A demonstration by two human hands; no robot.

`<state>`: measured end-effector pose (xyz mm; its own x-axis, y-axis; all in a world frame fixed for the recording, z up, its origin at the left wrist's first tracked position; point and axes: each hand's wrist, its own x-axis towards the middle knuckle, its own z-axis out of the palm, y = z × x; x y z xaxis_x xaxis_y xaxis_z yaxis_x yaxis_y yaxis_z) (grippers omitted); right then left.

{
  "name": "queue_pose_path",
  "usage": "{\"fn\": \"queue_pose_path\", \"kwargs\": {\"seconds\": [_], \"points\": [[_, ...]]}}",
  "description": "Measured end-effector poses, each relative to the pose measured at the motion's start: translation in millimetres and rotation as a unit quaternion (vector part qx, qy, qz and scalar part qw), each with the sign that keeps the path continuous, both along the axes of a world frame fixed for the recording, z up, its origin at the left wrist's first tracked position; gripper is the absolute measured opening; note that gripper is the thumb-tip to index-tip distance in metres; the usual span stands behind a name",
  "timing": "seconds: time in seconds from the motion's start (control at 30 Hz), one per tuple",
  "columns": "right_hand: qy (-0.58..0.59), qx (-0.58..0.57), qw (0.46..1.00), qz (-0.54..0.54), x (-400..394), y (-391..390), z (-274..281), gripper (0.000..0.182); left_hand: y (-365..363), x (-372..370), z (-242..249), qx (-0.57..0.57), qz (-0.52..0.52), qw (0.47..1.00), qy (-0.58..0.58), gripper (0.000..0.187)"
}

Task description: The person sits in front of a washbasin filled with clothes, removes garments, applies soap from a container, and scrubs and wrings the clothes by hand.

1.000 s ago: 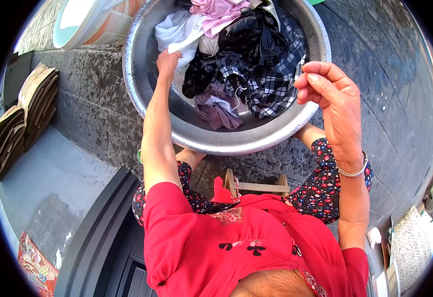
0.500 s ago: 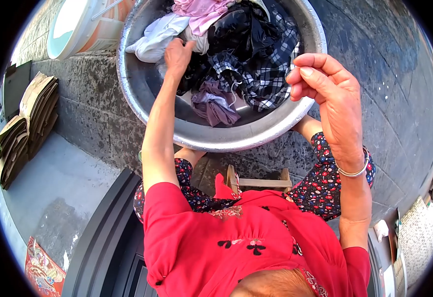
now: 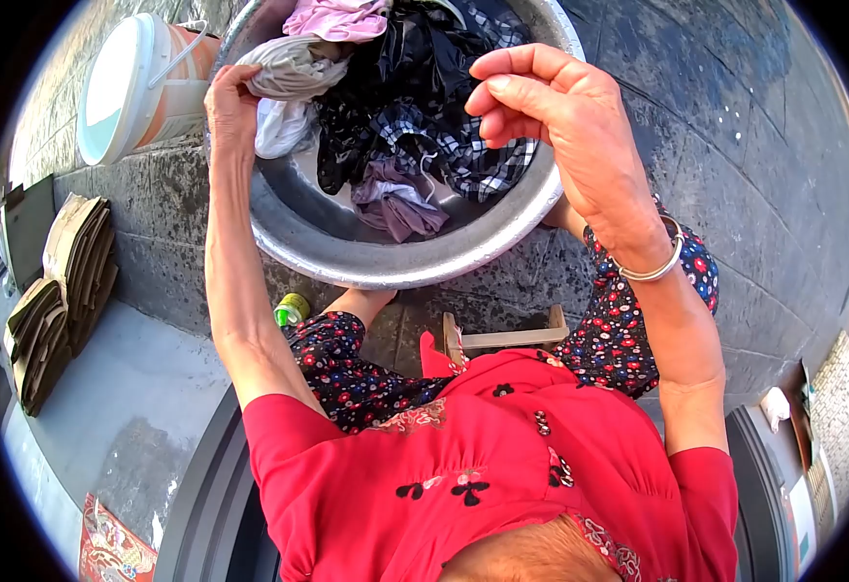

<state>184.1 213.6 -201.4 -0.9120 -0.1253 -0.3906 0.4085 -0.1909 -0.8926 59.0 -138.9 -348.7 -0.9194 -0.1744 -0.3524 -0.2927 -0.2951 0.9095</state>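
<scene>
top: red, short-sleeved, small dark flower embroidery on front | trousers: dark with red and white floral print | right hand (image 3: 551, 116): thin silver bangle (image 3: 650, 270) just behind it at wrist | left hand (image 3: 230, 102): bare, no jewellery

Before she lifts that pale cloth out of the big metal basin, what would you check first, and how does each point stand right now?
1. Left hand grips the pale grey-white cloth: ok, fingers closed on it at the rim.
2. Cloth free of the black and checked garments: cannot tell, they touch.
3. Right hand free to help: cannot tell, fingertips pinched, anything held is too small to see.
4. Round metal basin resting flat on the stone paving: ok.
5. White plastic bucket apart from the basin: ok.
</scene>
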Motion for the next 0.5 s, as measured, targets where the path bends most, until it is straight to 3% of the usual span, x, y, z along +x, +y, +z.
{"fn": "queue_pose_path", "kwargs": {"seconds": [0.1,0.17,0.33,0.43,0.5], "points": [[0.017,-0.005,1.000,-0.008,-1.4,3.2,0.3,0.018,-9.3,-10.9,42.8,0.030,0.007,1.000,0.004,0.006],[0.024,-0.006,1.000,-0.015,-2.2,4.4,2.5,0.018,-10.4,-11.8,72.3,0.062,0.037,0.997,0.024,0.019],[0.037,0.001,0.999,0.003,-3.2,5.2,0.7,0.018,0.3,0.4,139.5,0.051,0.152,0.986,0.032,0.024],[0.053,0.007,0.999,0.007,-7.5,1.3,2.4,0.021,-11.1,0.1,161.8,0.014,0.159,0.987,0.031,0.025],[-0.050,-0.031,0.998,-0.007,-13.5,-6.0,10.0,0.014,-11.1,7.3,180.7,-0.004,0.134,0.990,0.034,0.024]]}}
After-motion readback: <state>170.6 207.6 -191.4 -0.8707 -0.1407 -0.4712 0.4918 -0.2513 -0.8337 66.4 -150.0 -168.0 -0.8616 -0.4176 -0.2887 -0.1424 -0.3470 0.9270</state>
